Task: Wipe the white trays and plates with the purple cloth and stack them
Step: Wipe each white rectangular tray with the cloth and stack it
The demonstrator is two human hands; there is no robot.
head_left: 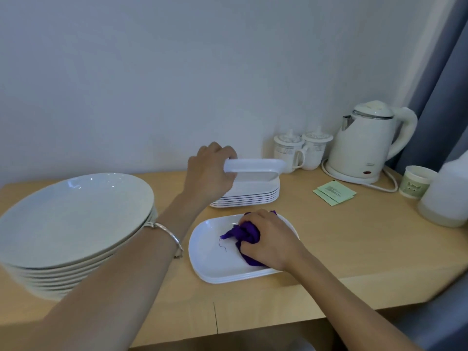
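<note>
My left hand [209, 171] grips the left end of a white tray [255, 165] and holds it tilted above a stack of several white trays [249, 196] at the back of the table. My right hand [268, 236] grips the bunched purple cloth [243, 233] and rests on the top tray of a small near stack of white trays [210, 252]. A tall stack of round white plates [73, 219] stands at the left.
A white kettle [367, 143] on its base and two lidded mugs [301, 149] stand at the back right. Green sachets [334, 192], a paper cup [416, 182] and a white container [445, 196] lie to the right. The wooden table [354, 249] ends near me.
</note>
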